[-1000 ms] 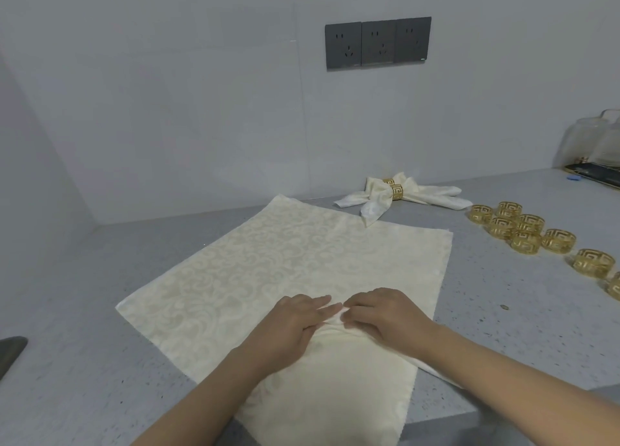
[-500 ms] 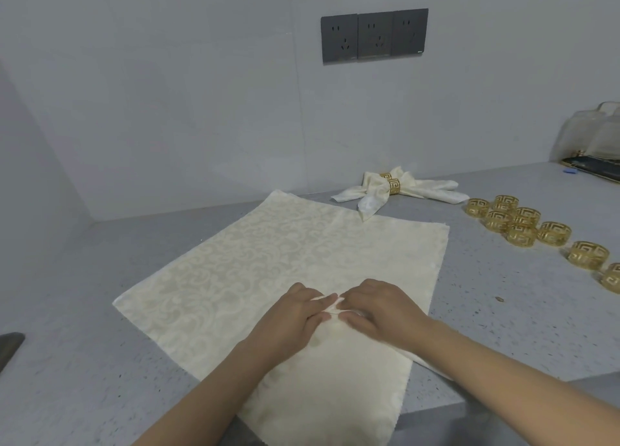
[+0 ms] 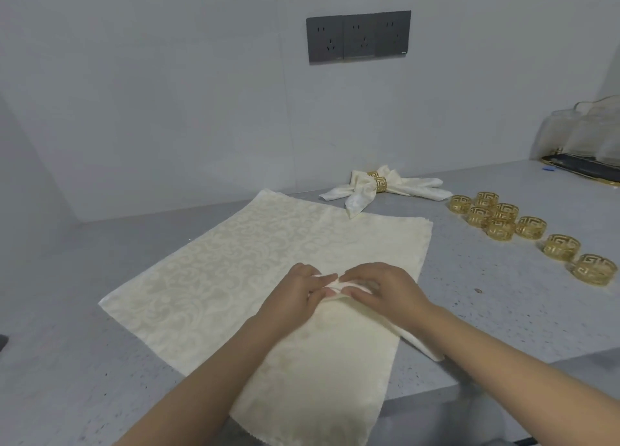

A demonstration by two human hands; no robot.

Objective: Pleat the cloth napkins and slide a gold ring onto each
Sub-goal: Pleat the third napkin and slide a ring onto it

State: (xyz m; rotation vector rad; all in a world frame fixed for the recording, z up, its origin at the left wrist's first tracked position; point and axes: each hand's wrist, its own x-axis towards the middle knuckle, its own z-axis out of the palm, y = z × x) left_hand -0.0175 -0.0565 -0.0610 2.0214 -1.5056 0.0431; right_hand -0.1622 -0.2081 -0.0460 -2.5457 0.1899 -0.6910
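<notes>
We log left hand (image 3: 295, 294) and right hand (image 3: 385, 291), fingertips meeting, both pinching a fold of napkin (image 3: 251, 271) on the table (image 3: 486, 311); rings (image 3: 496, 217) loose beside.

Soft, even, slightly dim light with a cool grey cast; shadows are faint. Wide-angle bending curves the edges, and the picture looks slightly soft throughout.

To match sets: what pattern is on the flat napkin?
Cream napkin with a tone-on-tone swirl pattern; head view.
</notes>
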